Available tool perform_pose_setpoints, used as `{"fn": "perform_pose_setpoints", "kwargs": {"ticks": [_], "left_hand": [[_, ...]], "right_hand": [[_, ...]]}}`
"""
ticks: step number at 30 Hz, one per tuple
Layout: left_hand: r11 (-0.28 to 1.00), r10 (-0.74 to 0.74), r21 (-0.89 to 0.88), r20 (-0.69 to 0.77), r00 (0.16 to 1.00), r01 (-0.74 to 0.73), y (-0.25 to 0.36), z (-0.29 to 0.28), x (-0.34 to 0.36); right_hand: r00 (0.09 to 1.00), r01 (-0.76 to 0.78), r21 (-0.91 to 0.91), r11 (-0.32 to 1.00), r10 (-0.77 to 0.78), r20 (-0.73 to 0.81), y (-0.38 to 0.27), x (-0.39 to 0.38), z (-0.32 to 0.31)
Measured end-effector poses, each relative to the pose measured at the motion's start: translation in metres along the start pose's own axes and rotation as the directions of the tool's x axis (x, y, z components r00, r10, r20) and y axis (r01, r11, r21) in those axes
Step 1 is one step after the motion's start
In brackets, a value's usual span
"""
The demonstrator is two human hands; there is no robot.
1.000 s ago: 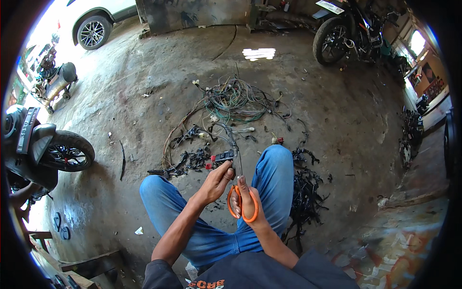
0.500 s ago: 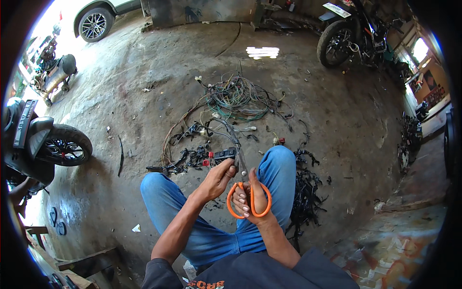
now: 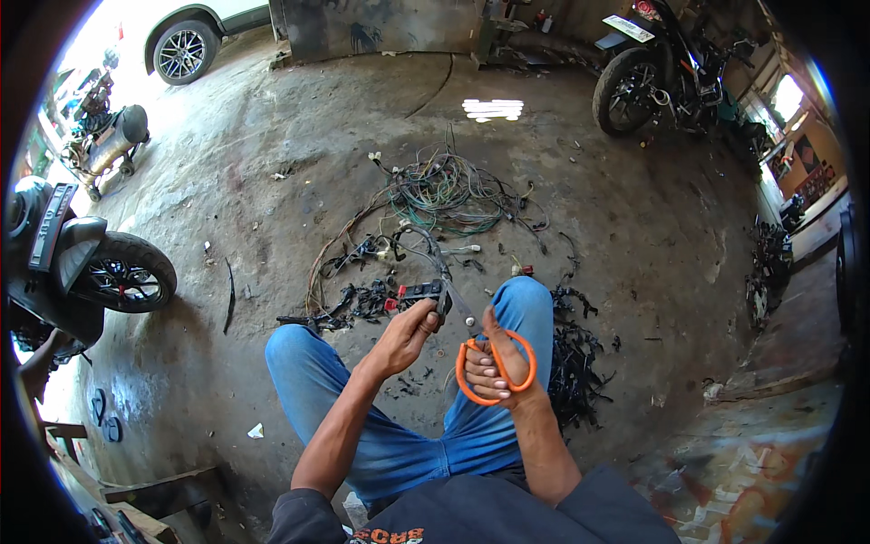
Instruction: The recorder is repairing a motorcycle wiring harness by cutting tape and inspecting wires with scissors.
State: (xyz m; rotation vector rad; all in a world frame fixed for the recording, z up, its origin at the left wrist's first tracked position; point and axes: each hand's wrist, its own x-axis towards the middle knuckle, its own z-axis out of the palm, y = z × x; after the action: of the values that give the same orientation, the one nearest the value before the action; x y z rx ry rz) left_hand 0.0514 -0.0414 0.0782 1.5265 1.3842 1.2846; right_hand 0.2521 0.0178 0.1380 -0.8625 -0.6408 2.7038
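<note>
Swung toward 3 o'clock since the earlier frame, the scissors (image 3: 469, 321) and our right hand (image 3: 509, 370) stood farther from our left hand (image 3: 403, 340), which stayed nearly in place. We aimed the blades (image 3: 457, 300) at 11 o'clock, close against the harness (image 3: 442, 267). Its near end lay in our left fingers, between our knees, and the rest ran to 12 o'clock. Left fingers: narrow, pinched on the harness. Right fingers: wrapped about the orange handles (image 3: 532, 363), thumb through one loop. We could not tell how far the blades were parted, nor whether they touched the covering.

For this step, seemingly opening the harness covering, we judged good practice as follows: hold the harness taut; lay the blades along it, not across; take short bites; keep the left thumb behind the cutting line. The black connector (image 3: 419, 291), at 12 o'clock from the left hand, needed clearance, as did the right knee (image 3: 523, 295), at 1 o'clock from the right hand. Too deep a bite could have nicked the wires inside.
</note>
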Motion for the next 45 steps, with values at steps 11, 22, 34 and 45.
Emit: {"fn": "perform_pose_setpoints", "kwargs": {"ticks": [11,22,34,45], "left_hand": [[1.0,0.007,0.005,-0.007,1.0,-0.007,0.006,-0.012,-0.001],[0.977,0.201,0.066,0.02,0.979,-0.202,-0.012,0.023,-0.004],[0.771,-0.439,-0.574,-0.165,0.883,0.276,-0.01,0.015,0.009],[0.745,-0.469,-0.633,-0.272,0.84,0.21,-0.021,0.009,0.011]], "right_hand": [[0.963,-0.25,-0.239,0.938,0.267,0.038,-0.054,-0.005,-0.009],[0.822,0.327,-0.575,0.75,-0.526,-0.218,0.01,0.029,0.001],[0.648,0.384,-0.656,0.649,-0.696,-0.31,0.027,0.087,-0.015],[0.661,-0.024,-0.493,0.87,-0.357,-0.66,0.207,0.188,-0.148]]}}
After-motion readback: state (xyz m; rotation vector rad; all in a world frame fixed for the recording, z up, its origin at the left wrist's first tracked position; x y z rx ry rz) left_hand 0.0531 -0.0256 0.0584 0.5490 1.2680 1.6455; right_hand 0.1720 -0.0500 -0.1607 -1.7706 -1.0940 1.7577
